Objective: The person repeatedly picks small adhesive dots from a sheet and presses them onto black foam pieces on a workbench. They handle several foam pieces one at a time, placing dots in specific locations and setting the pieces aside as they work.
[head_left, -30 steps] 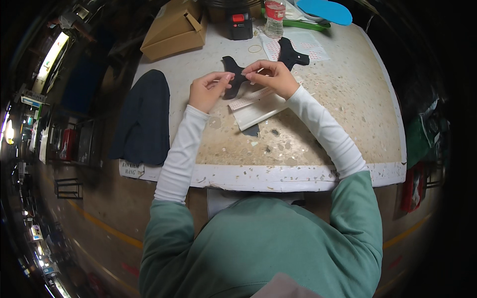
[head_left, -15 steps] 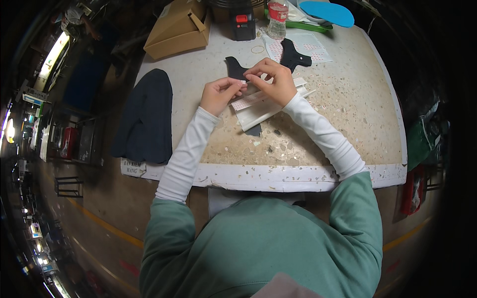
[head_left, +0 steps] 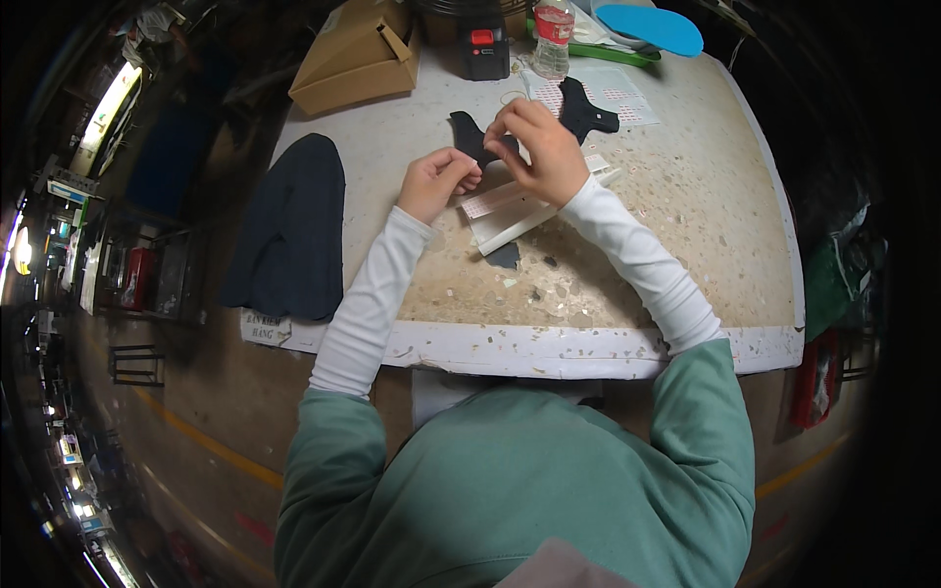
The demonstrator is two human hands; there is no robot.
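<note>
My left hand (head_left: 437, 186) is closed in a pinch, with a small white sticker (head_left: 475, 165) just showing at its fingertips. Close beside it, my right hand (head_left: 542, 149) has its thumb and fingers curled together; whatever they hold is too small to make out. Below the hands lies a white plastic channel piece (head_left: 512, 228), with a strip of small stickers (head_left: 490, 201) along it. A dark, branching fabric-like piece (head_left: 467, 135) lies behind my fingers, partly hidden. Another dark, three-armed piece (head_left: 584, 116) rests past my right hand, a small white mark on one arm.
Dark padded pieces (head_left: 294, 225) lie stacked at the table's left. Toward the back are a cardboard box (head_left: 353, 59), a black-and-red device (head_left: 484, 54), a plastic bottle (head_left: 553, 44), a green tray (head_left: 613, 54) and a label sheet (head_left: 627, 96). Scraps dot the tabletop (head_left: 676, 225).
My right hand has drawn slightly away from the left fingertips, its fingers curling more. My left hand keeps its pinch, and the sticker shows less than before. The view has shifted slightly.
</note>
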